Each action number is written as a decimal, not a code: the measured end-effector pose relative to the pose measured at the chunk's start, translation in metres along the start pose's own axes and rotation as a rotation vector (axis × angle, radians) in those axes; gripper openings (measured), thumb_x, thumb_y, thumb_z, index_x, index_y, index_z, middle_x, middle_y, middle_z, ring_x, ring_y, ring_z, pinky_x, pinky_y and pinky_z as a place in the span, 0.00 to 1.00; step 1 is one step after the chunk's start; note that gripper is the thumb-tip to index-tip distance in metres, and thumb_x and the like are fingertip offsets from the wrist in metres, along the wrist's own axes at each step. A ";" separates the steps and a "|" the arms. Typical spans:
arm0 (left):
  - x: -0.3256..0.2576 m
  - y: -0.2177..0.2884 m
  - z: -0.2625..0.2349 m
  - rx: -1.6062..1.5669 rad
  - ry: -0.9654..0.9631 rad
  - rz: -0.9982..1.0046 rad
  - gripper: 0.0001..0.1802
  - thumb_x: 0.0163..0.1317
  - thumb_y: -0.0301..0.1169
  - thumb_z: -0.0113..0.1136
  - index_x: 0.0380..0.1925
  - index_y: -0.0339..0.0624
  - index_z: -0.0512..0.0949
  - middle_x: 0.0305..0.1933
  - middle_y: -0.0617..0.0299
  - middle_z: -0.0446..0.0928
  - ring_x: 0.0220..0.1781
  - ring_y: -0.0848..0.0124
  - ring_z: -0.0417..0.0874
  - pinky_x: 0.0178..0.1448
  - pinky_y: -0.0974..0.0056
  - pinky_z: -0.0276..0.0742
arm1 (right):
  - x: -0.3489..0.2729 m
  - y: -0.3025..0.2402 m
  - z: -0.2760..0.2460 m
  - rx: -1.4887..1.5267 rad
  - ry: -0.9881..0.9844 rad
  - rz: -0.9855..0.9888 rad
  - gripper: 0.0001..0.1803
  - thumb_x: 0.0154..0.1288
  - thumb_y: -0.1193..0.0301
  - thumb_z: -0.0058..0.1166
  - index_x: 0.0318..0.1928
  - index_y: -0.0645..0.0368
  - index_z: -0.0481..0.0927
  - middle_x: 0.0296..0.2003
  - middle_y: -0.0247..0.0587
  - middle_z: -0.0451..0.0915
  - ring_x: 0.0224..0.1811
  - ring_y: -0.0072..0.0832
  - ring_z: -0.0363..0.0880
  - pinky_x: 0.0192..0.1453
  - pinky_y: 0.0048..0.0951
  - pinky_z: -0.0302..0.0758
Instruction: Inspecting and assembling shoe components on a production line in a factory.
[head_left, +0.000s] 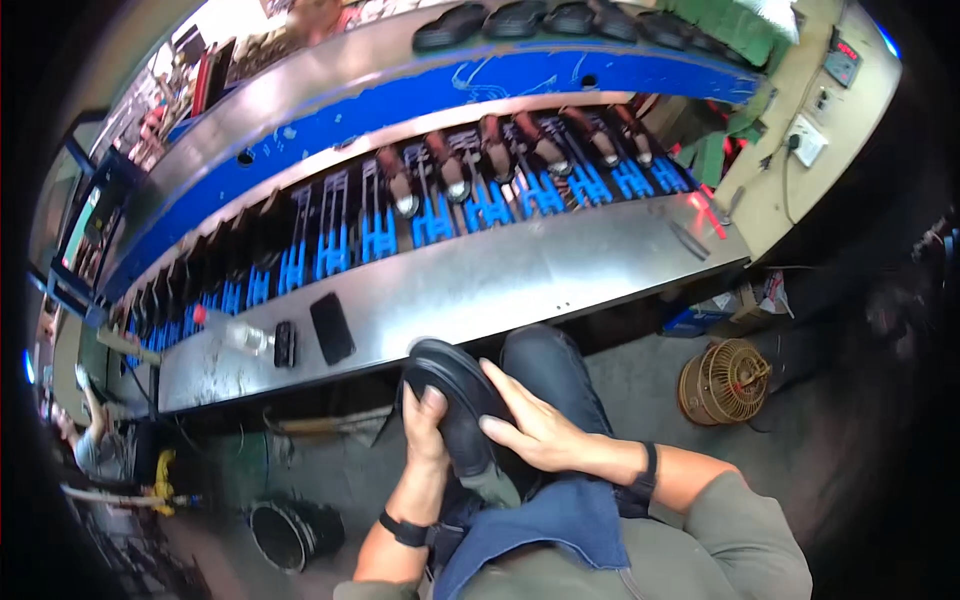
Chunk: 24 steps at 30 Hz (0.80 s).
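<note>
A black shoe (462, 415) is held over my lap, its rounded toe end pointing away toward the bench. A greyish part (490, 485) shows at its near end. My left hand (425, 425) grips the shoe's left side with the thumb pressed on it. On the right side, my right hand (530, 425) clasps the same shoe, fingers along its edge and thumb lower down. The undersides of the fingers are hidden behind the shoe. My legs in dark trousers and a blue apron (545, 525) lie beneath it.
Ahead is a steel bench (470, 290) with a black phone (332, 328), a clear bottle (240, 332) and a small black object (285, 344). Behind run blue holders (380, 235) bearing shoes; more black shoes (515, 20) sit above. On the floor are a bucket (270, 535) and wicker basket (725, 382).
</note>
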<state>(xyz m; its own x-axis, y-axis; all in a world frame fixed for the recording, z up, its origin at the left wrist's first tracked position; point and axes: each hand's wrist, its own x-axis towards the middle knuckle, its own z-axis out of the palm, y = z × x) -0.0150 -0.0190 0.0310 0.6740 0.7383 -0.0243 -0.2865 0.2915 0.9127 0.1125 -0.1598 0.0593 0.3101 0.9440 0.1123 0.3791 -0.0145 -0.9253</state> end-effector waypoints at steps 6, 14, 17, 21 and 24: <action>-0.015 -0.032 -0.009 -0.044 0.018 -0.937 0.47 0.66 0.67 0.53 0.65 0.35 0.67 0.59 0.40 0.75 0.62 0.46 0.78 0.69 0.47 0.74 | -0.034 0.014 -0.088 -0.270 0.352 -0.224 0.28 0.77 0.54 0.41 0.60 0.67 0.75 0.56 0.59 0.76 0.59 0.50 0.75 0.64 0.43 0.72; 0.072 -0.068 -0.001 0.647 -0.357 -0.116 0.49 0.51 0.49 0.79 0.63 0.30 0.64 0.55 0.41 0.80 0.58 0.52 0.83 0.63 0.54 0.77 | 0.091 0.123 -0.104 0.382 0.352 0.505 0.31 0.83 0.50 0.33 0.50 0.65 0.81 0.45 0.41 0.84 0.50 0.30 0.80 0.60 0.32 0.73; 0.142 -0.052 -0.034 0.422 -0.069 -0.025 0.46 0.54 0.48 0.78 0.63 0.30 0.65 0.58 0.48 0.77 0.59 0.61 0.79 0.64 0.57 0.74 | 0.217 0.132 -0.103 0.696 0.156 0.478 0.33 0.80 0.44 0.37 0.60 0.61 0.77 0.53 0.40 0.81 0.55 0.31 0.78 0.62 0.32 0.73; 0.309 0.027 -0.105 0.381 0.279 -0.021 0.34 0.56 0.38 0.76 0.56 0.33 0.69 0.49 0.52 0.78 0.47 0.66 0.80 0.51 0.60 0.80 | 0.390 0.201 -0.065 0.093 0.043 0.481 0.32 0.77 0.50 0.48 0.69 0.61 0.69 0.61 0.46 0.77 0.60 0.39 0.78 0.66 0.37 0.72; 0.424 0.036 -0.214 0.834 0.554 0.186 0.41 0.58 0.43 0.73 0.64 0.30 0.65 0.57 0.45 0.79 0.54 0.51 0.82 0.61 0.52 0.76 | 0.491 0.259 0.005 -0.571 0.428 0.155 0.36 0.71 0.47 0.54 0.65 0.64 0.71 0.57 0.56 0.79 0.59 0.46 0.79 0.63 0.39 0.75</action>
<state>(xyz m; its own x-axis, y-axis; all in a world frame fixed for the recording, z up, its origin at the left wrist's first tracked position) 0.1147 0.4348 -0.0333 0.1968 0.9682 0.1547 0.3542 -0.2173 0.9096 0.3587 0.3011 -0.1273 0.6667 0.7071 0.2357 0.6627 -0.4177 -0.6215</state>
